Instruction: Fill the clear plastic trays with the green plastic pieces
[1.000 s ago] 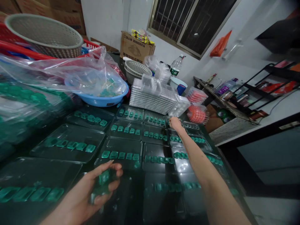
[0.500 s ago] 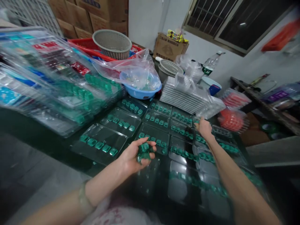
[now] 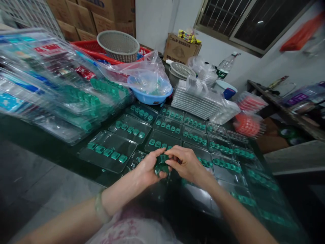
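Near the middle, my left hand (image 3: 149,166) is cupped with its palm up, curled around several see-through green cube-like pieces (image 3: 161,163). My right hand (image 3: 185,162) has come to it, its thumb and fingers pinched at the edge of that handful; the exact piece between the fingertips is partly hidden. Below and around both hands lie clear plastic trays (image 3: 132,144), set out in rows on the dark table. Most trays carry a line of green pieces (image 3: 108,151) like those in my palm. My forearms and hands cover some of the nearer trays.
Stacked clear packs (image 3: 58,84) fill the table's left side. Behind the trays stand a blue basin (image 3: 149,98) with a plastic bag, a grey basket (image 3: 118,45), a stack of clear trays (image 3: 195,101) and a bottle (image 3: 225,66). Red netted items (image 3: 247,124) lie to the right.
My right hand has drawn back from the far trays on the right to the pieces in my left hand. The left hand stays nearly in place, still holding them.
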`<state>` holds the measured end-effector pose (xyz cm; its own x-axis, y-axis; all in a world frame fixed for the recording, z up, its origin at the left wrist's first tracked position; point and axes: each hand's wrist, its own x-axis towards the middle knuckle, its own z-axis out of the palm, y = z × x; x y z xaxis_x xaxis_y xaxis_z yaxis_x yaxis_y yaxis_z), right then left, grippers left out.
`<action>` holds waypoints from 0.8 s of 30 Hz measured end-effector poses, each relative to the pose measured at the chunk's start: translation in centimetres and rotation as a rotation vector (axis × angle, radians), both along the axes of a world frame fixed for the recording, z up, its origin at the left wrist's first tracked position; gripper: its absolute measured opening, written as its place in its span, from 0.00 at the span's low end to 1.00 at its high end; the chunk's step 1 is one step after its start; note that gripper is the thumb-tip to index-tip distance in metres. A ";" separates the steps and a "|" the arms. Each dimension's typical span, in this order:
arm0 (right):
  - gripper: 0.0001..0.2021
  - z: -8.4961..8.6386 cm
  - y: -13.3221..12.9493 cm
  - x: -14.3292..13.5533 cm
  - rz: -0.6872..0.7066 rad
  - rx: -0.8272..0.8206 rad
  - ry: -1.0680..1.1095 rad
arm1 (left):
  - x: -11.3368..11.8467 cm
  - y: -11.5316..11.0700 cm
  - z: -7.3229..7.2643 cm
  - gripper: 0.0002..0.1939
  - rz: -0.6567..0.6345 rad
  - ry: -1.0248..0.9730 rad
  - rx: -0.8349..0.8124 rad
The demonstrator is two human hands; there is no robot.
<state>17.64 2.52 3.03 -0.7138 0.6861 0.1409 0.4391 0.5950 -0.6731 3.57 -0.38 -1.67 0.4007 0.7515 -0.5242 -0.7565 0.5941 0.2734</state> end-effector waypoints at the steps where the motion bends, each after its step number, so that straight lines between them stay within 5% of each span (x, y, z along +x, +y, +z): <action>1: 0.06 -0.4 0.2 0.2 -0.034 -0.030 0.035 | -0.1 -0.1 0.0 0.07 -0.004 0.006 -0.010; 8: 0.09 -1.7 0.1 1.4 -0.333 -0.530 0.373 | -0.6 -1.0 0.2 0.07 -0.047 0.103 0.089; 11: 0.12 -2.3 0.2 2.3 -0.396 -0.605 0.473 | -0.7 -1.4 0.6 0.09 -0.037 0.186 0.158; 15: 0.16 -2.9 3.3 5.9 -0.590 -0.406 0.434 | -1.2 -1.7 1.1 0.11 -0.043 0.231 0.102; 19: 0.21 -2.3 10.0 12.9 -0.916 -0.052 0.231 | -2.2 -1.4 1.3 0.09 -0.017 0.293 0.000; 24: 0.16 -2.1 17.5 19.3 -1.102 0.067 -0.023 | -2.5 -0.9 1.9 0.09 0.008 0.332 -0.064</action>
